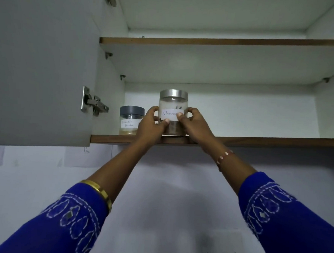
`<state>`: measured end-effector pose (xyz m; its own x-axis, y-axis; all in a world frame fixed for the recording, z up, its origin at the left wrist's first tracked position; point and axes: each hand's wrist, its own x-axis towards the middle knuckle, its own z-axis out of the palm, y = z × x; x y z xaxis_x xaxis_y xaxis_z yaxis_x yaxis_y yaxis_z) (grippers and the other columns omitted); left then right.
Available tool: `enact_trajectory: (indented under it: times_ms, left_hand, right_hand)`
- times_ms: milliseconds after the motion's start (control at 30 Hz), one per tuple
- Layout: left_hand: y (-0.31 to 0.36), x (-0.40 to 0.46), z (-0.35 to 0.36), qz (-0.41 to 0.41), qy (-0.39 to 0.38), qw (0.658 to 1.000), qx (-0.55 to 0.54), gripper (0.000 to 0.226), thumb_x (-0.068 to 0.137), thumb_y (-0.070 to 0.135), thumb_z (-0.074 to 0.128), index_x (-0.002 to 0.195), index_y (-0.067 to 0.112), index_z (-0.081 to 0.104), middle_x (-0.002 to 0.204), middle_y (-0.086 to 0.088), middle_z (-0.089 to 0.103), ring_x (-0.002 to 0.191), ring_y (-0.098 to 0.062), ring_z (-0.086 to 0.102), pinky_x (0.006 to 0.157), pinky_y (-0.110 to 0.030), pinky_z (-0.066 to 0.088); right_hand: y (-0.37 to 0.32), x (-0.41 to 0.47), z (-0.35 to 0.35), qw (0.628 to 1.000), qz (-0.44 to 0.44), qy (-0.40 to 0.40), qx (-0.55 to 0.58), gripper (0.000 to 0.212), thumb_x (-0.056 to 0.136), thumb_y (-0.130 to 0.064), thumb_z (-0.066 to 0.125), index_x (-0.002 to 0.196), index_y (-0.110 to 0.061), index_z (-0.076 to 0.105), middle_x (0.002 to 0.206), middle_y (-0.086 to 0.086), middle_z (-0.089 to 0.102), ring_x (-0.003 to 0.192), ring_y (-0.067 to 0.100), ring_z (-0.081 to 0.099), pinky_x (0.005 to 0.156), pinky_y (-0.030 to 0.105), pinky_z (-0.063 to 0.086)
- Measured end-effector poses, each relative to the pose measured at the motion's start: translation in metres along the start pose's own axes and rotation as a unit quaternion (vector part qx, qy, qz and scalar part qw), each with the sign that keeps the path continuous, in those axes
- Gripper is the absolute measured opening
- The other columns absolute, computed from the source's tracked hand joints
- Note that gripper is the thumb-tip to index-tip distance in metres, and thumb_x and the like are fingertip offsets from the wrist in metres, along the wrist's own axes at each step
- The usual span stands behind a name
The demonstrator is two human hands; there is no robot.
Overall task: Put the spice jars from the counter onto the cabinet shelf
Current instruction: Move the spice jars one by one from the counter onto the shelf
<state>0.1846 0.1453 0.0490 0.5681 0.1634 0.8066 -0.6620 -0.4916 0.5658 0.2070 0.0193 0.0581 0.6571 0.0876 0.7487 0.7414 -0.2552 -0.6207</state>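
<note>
A clear cinnamon jar (173,103) with a silver lid and a white handwritten label stands at the front of the lower cabinet shelf (259,141). My left hand (152,123) grips its left side and my right hand (193,124) grips its right side, both thumbs on the label. To its left, further back on the same shelf, stands a smaller jar (130,120) with a grey lid, a white label and yellowish powder at the bottom.
The grey cabinet door (43,64) hangs open at the left, its metal hinge (93,103) beside the shelf. An upper shelf (226,41) runs above. A white wall with a socket plate (223,251) lies below the cabinet.
</note>
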Motion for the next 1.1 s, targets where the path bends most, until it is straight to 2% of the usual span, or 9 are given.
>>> enact_trajectory:
  times_ms: [200, 267, 400, 600, 800, 900, 967, 1033, 1100]
  left_hand:
    - [-0.015, 0.025, 0.004, -0.018, 0.016, 0.991, 0.131, 0.049, 0.085, 0.023, 0.064, 0.127, 0.003, 0.047, 0.120, -0.015, 0.061, 0.108, -0.028, 0.058, 0.082, -0.031, 0.044]
    - [-0.017, 0.033, 0.004, -0.037, -0.004, 0.983, 0.182, 0.051, 0.081, 0.019, 0.068, 0.124, 0.001, 0.047, 0.118, -0.016, 0.061, 0.109, -0.029, 0.058, 0.083, -0.032, 0.044]
    - [-0.015, 0.045, 0.004, -0.066, -0.092, 0.949, 0.294, 0.045, 0.083, 0.009, 0.063, 0.125, -0.001, 0.048, 0.123, -0.016, 0.059, 0.104, -0.026, 0.056, 0.085, -0.033, 0.044]
    - [-0.023, 0.066, -0.002, -0.111, -0.180, 0.910, 0.356, 0.029, 0.089, 0.013, 0.052, 0.115, 0.001, 0.056, 0.117, -0.014, 0.060, 0.092, -0.023, 0.051, 0.077, -0.028, 0.039]
    - [-0.027, 0.073, 0.003, -0.116, -0.208, 0.870, 0.432, 0.019, 0.096, 0.015, 0.039, 0.096, 0.007, 0.056, 0.112, -0.012, 0.055, 0.091, -0.020, 0.046, 0.079, -0.027, 0.034]
    - [-0.024, 0.070, 0.007, -0.125, -0.185, 0.878, 0.424, 0.033, 0.095, 0.014, 0.042, 0.122, -0.001, 0.053, 0.131, -0.017, 0.054, 0.105, -0.028, 0.053, 0.089, -0.035, 0.041]
    - [-0.025, 0.067, 0.009, -0.123, -0.160, 0.895, 0.397, 0.033, 0.094, 0.010, 0.041, 0.123, -0.003, 0.051, 0.123, -0.017, 0.057, 0.099, -0.027, 0.052, 0.094, -0.034, 0.042]
    - [-0.026, 0.063, 0.009, -0.117, -0.119, 0.914, 0.369, 0.031, 0.092, 0.008, 0.043, 0.120, -0.004, 0.051, 0.106, -0.015, 0.060, 0.091, -0.026, 0.049, 0.085, -0.033, 0.042]
    - [-0.026, 0.054, 0.008, -0.099, -0.059, 0.933, 0.342, 0.028, 0.089, 0.009, 0.046, 0.114, -0.003, 0.053, 0.110, -0.018, 0.061, 0.096, -0.031, 0.055, 0.077, -0.032, 0.040]
  right_hand:
    - [0.004, 0.034, 0.002, 0.992, 0.049, -0.049, -0.103, 0.056, 0.093, -0.036, 0.051, 0.130, 0.000, 0.031, 0.124, 0.015, 0.052, 0.111, 0.028, 0.054, 0.095, 0.041, 0.048]
    - [0.008, 0.044, 0.007, 0.988, 0.070, -0.052, -0.130, 0.057, 0.092, -0.033, 0.054, 0.131, 0.004, 0.034, 0.128, 0.019, 0.053, 0.105, 0.027, 0.055, 0.080, 0.033, 0.049]
    - [0.009, 0.055, 0.016, 0.949, 0.066, -0.105, -0.290, 0.039, 0.092, -0.022, 0.055, 0.121, 0.004, 0.051, 0.125, 0.019, 0.059, 0.093, 0.025, 0.052, 0.050, 0.017, 0.028]
    - [0.008, 0.069, 0.028, 0.890, 0.079, -0.185, -0.409, 0.035, 0.095, -0.017, 0.048, 0.125, 0.000, 0.051, 0.133, 0.016, 0.053, 0.111, 0.026, 0.054, 0.077, 0.025, 0.035]
    - [0.011, 0.075, 0.037, 0.869, 0.069, -0.237, -0.429, 0.035, 0.097, -0.014, 0.041, 0.128, 0.001, 0.049, 0.134, 0.015, 0.052, 0.093, 0.018, 0.044, 0.075, 0.025, 0.035]
    - [0.011, 0.076, 0.038, 0.875, 0.073, -0.228, -0.421, 0.036, 0.097, -0.012, 0.039, 0.129, 0.001, 0.047, 0.136, 0.016, 0.050, 0.094, 0.018, 0.042, 0.076, 0.024, 0.033]
    - [0.013, 0.075, 0.039, 0.885, 0.069, -0.219, -0.406, 0.034, 0.096, -0.012, 0.042, 0.127, 0.000, 0.049, 0.133, 0.016, 0.052, 0.093, 0.020, 0.045, 0.072, 0.026, 0.036]
    - [0.016, 0.073, 0.041, 0.900, 0.054, -0.188, -0.390, 0.033, 0.093, -0.013, 0.047, 0.123, 0.000, 0.053, 0.129, 0.016, 0.056, 0.098, 0.025, 0.052, 0.075, 0.026, 0.036]
    - [0.019, 0.068, 0.043, 0.919, 0.034, -0.124, -0.373, 0.032, 0.090, -0.014, 0.052, 0.119, 0.000, 0.054, 0.126, 0.017, 0.057, 0.109, 0.030, 0.056, 0.077, 0.028, 0.038]
